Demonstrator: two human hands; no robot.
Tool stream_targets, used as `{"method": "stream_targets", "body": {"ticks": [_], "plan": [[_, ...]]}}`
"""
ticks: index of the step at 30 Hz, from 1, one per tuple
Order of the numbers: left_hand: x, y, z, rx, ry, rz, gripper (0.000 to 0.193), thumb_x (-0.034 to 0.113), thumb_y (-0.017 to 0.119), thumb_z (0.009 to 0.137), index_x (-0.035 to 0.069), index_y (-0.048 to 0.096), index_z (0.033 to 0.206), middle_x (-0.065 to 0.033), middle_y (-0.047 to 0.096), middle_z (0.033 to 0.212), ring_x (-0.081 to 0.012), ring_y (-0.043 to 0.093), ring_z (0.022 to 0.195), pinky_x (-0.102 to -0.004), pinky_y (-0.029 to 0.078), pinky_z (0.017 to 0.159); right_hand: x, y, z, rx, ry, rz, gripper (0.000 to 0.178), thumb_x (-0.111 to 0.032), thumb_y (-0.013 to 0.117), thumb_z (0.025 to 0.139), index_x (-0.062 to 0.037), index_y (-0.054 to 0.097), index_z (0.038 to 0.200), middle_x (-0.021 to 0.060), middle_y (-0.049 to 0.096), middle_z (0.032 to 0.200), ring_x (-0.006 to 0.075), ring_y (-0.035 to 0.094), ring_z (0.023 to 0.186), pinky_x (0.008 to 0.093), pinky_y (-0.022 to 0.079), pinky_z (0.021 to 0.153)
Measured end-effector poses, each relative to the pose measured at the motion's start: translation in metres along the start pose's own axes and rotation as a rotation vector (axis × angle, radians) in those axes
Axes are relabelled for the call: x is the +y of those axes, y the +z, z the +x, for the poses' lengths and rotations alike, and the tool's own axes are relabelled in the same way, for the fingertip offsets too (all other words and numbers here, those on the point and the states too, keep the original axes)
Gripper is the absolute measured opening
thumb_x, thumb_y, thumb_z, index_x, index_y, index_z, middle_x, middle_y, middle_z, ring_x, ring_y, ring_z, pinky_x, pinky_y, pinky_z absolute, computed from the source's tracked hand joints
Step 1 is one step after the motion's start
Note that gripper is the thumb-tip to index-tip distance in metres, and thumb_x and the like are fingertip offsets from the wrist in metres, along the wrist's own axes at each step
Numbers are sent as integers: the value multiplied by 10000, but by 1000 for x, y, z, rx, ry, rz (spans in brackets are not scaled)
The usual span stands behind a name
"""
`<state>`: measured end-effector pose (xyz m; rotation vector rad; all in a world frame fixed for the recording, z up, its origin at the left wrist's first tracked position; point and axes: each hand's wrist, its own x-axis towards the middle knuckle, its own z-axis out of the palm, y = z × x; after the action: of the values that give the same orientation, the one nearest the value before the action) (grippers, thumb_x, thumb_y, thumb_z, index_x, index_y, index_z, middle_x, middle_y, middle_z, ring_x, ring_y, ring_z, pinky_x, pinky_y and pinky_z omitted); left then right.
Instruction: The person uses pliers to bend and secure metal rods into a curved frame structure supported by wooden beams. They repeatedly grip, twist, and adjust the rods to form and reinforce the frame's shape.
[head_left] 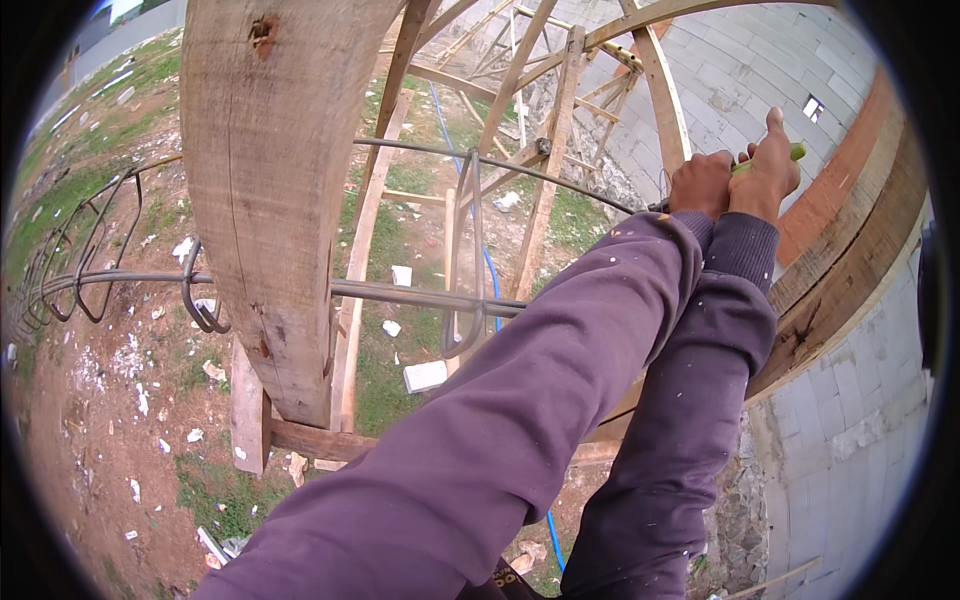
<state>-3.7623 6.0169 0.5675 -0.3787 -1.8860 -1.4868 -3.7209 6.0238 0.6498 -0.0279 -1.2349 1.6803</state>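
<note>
Both my arms reach to the upper right, the hands side by side near a rebar frame. My right hand is closed around a green handle, thumb pointing up; the rest of this tool is hidden. Next to it, my left hand is a fist with the knuckles up, and what lies inside it does not show. The upper steel bar runs up to the left fist. Below it, a thicker lower bar passes behind my left sleeve, and a bent stirrup hangs around the bars.
A wide wooden post stands close at left. Curved timber boards line the right, beside a grey block wall. Wooden braces rise behind the rebar. Far below lie grass, soil, white rubble and a blue hose.
</note>
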Motion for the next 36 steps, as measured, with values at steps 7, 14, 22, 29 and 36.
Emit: {"method": "stream_targets", "body": {"ticks": [7,14,22,29,36], "plan": [[-9,-69,30,-956,-217,-693,165,110,743,757,-7,649,825,-87,640,692,-149,613,551,-278,544,541,-4,-26,-1,-636,-90,147,468,-204,835,790,44,601,1109,135,685,889,221,694,792,347,590,713],[-16,-43,0,-23,110,-97,315,261,782,756,44,623,921,-114,702,807,-215,711,776,-306,568,694,7,8,-7,-325,-88,64,316,-149,797,829,-1,597,1025,109,672,803,200,671,665,311,586,603],[-23,-6,3,282,-36,-68,346,327,718,813,40,588,958,-152,692,888,-362,682,875,-440,539,752,19,36,-19,-213,-196,-23,233,-104,768,822,16,620,958,102,673,809,160,654,639,278,533,548],[-33,-41,20,-396,49,-561,268,318,664,856,90,654,997,-212,691,975,-414,659,930,-477,520,768,3,32,-15,-249,-64,-389,396,-236,797,788,38,633,1023,139,682,919,207,675,761,313,539,681],[-21,-23,-8,153,-114,-122,173,258,556,917,106,637,895,-185,690,885,-412,663,900,-500,531,726,13,35,-25,-18,-265,-528,600,-360,843,738,69,612,1088,202,678,1043,300,692,901,373,548,861]]}}
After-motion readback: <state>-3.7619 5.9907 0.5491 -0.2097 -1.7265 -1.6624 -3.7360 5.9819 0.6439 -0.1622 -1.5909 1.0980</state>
